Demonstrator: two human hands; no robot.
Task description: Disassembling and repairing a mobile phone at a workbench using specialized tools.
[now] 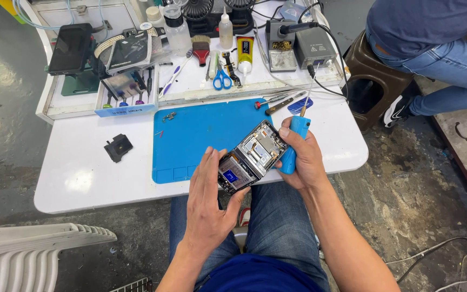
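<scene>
Left hand point(207, 203) grasps opened phone point(252, 157) | right hand point(302, 159) grips blue tool point(294, 141) | over table edge point(136, 203)

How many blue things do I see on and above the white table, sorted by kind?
Blue work mat: 1
Blue-handled tool held in the right hand: 1
Blue-handled scissors: 1
Blue flat pick near the mat: 1
Total: 4
The left hand holds the opened phone, which is not blue.

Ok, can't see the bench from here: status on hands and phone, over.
Left hand grips opened phone over blue mat. Right hand holds blue-handled tool, tip up, also steadying phone. Scissors, tweezers lie beyond; nothing obstructing.
</scene>
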